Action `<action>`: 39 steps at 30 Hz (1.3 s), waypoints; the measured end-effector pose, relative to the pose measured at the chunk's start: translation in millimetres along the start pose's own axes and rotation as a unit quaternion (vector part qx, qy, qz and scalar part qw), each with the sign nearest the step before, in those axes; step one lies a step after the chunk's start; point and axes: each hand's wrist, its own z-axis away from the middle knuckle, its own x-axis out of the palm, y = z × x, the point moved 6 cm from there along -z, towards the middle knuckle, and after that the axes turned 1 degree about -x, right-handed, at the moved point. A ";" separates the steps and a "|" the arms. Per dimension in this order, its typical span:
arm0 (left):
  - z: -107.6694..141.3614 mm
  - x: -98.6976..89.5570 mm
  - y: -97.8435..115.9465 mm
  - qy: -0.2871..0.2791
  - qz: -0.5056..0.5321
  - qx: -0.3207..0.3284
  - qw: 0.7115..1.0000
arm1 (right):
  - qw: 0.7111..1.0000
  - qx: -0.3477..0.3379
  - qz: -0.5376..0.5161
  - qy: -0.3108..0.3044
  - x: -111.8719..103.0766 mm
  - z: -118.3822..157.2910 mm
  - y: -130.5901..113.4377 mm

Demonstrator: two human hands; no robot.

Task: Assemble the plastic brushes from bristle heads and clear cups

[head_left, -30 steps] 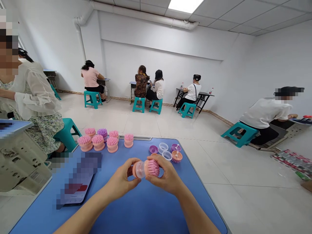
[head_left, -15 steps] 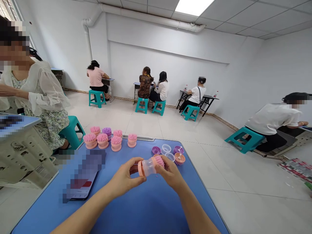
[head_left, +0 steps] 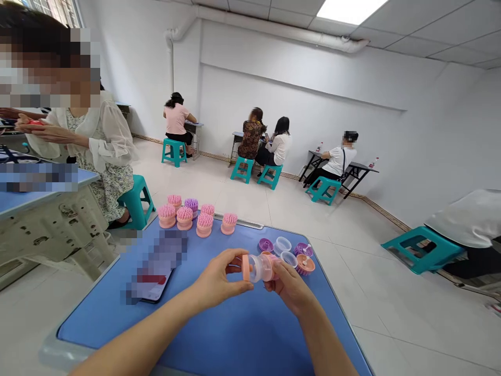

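Brush: here it is point(head_left: 256, 268), just below mid-frame, sideways, ends held, likely for alignment.
Left hand: mine point(head_left: 213, 277), pinching the peach ring point(head_left: 246, 268).
Right hand: mine point(head_left: 293, 287), gripping the bristled end, probably steadying it.
Loose cups: right of centre point(head_left: 265, 245), seemingly within easy reach.
Hard to see: bristles behind my right fingers; phone point(head_left: 156, 277), lower left, blurred.
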 end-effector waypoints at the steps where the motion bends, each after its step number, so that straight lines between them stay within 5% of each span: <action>1: 0.3 -0.3 0.0 0.001 -0.002 0.001 1.000 | 1.000 0.004 -0.005 0.003 0.0 -0.2 0.7; 13: 0.1 -2.1 2.9 0.016 -0.102 0.058 0.993 | 0.999 -0.019 0.041 -0.009 3.1 -3.5 1.5; 28: -8.4 0.9 -15.2 -0.043 0.065 -0.110 0.991 | 0.953 -0.126 0.266 0.069 0.5 7.6 -29.7; 39: -10.7 -0.9 -22.0 -0.049 0.073 -0.103 0.991 | 0.917 -0.180 0.346 0.082 6.3 22.0 -48.6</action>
